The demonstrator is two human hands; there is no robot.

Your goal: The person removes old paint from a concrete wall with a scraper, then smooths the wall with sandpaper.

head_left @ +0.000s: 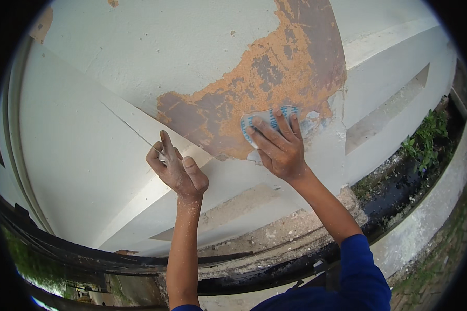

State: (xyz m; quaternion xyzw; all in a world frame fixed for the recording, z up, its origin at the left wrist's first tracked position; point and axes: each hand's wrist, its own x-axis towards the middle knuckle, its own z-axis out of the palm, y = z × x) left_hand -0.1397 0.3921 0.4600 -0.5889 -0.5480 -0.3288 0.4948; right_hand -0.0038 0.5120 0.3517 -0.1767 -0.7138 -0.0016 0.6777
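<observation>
My right hand (pixel 283 150) presses a sheet of sandpaper (pixel 240 133) against the wall with its fingers spread over the back. The sheet is pale with blue print. It lies at the lower edge of a bare orange and grey patch (pixel 259 78) where paint has come off. To the left, my left hand (pixel 176 168) is held away from the patch, its fingers curled round a thin, long scraper (pixel 129 125). The scraper shows nearly edge-on and points up and left; its grip is mostly hidden. Pale dust coats the left hand and wrist.
White painted wall (pixel 192 46) surrounds the patch, with a corner edge slanting beneath it. Recessed slots (pixel 386 111) run along the lower wall. A dark, wet drain channel (pixel 399 194) with green weeds (pixel 428 139) lies at right, bordered by a concrete kerb (pixel 420 243).
</observation>
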